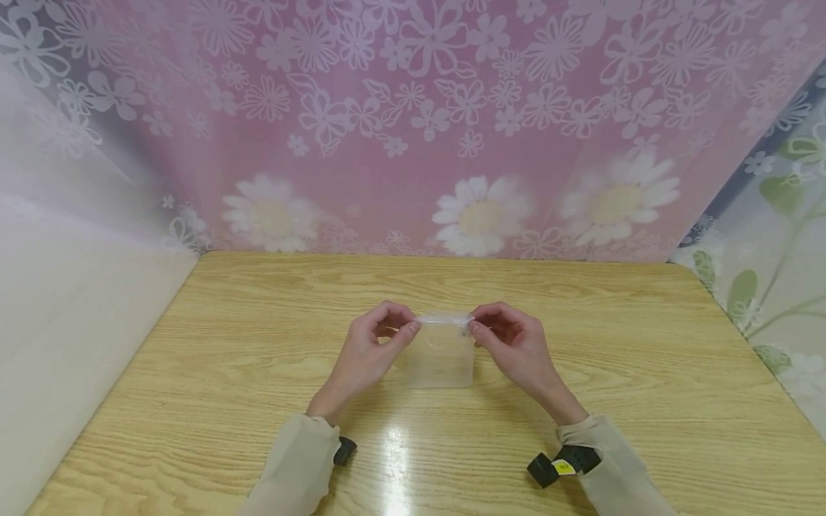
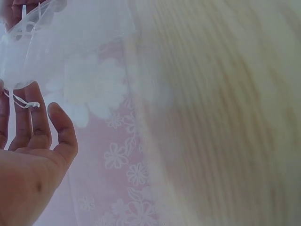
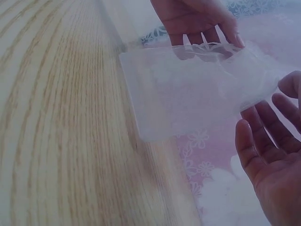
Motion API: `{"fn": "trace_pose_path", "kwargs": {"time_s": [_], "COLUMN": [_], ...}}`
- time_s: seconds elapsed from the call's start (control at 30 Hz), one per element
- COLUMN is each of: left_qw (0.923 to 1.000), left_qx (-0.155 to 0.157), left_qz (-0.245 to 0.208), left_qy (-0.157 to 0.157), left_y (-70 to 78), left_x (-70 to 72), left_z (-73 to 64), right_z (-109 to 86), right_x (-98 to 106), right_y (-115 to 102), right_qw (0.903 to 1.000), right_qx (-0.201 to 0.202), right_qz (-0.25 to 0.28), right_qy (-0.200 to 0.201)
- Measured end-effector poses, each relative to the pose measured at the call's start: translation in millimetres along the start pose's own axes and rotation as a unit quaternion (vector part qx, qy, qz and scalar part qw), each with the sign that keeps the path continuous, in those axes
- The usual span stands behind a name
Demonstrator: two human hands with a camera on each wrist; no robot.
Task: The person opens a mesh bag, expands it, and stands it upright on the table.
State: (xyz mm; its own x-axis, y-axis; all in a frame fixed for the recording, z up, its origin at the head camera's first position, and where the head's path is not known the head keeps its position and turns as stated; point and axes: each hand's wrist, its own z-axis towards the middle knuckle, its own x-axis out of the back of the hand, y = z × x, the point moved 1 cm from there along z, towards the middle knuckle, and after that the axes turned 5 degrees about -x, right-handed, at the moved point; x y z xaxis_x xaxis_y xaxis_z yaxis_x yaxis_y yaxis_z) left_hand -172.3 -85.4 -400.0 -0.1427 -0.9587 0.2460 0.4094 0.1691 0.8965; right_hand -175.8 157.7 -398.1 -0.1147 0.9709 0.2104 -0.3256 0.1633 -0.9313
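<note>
A small sheer white drawstring pouch hangs upright between the two hands in the head view, over the middle of the table. My left hand pinches its top left corner between thumb and fingers. At the top right corner, the right hand pinches the gathered edge the same way. A thin white cord with a small knot dangles by the left fingers in the left wrist view. Through the thin fabric of the pouch the background shows in the right wrist view; its bottom corners look square and flat.
A wood-grain table spreads under the hands. Behind it hangs a pink curtain with white flowers, with pale cloth on the left and leaf-patterned cloth on the right. Black wrist devices sit at both cuffs.
</note>
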Motion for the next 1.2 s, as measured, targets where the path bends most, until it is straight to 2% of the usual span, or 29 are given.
{"fn": "trace_pose_path", "kwargs": {"time_s": [0.3, 0.67, 1.2], "left_qw": [0.9998, 0.9999, 0.9991], "left_qx": [-0.008, -0.012, 0.020], "left_qz": [-0.009, -0.006, 0.031], "left_qy": [0.014, 0.005, -0.023], "left_y": [0.6, 0.3, 2.8], "left_x": [-0.3, -2.7, 0.3], "left_z": [-0.4, -1.2, -2.9], "right_z": [-1.4, -1.3, -1.1], "right_x": [0.4, -0.7, -1.7], "right_y": [-0.3, -0.4, 2.1], "right_qw": [0.9997, 0.9999, 0.9996], "right_qx": [0.013, -0.001, 0.005], "right_qz": [0.011, -0.014, -0.027], "right_qy": [-0.014, -0.002, -0.011]}}
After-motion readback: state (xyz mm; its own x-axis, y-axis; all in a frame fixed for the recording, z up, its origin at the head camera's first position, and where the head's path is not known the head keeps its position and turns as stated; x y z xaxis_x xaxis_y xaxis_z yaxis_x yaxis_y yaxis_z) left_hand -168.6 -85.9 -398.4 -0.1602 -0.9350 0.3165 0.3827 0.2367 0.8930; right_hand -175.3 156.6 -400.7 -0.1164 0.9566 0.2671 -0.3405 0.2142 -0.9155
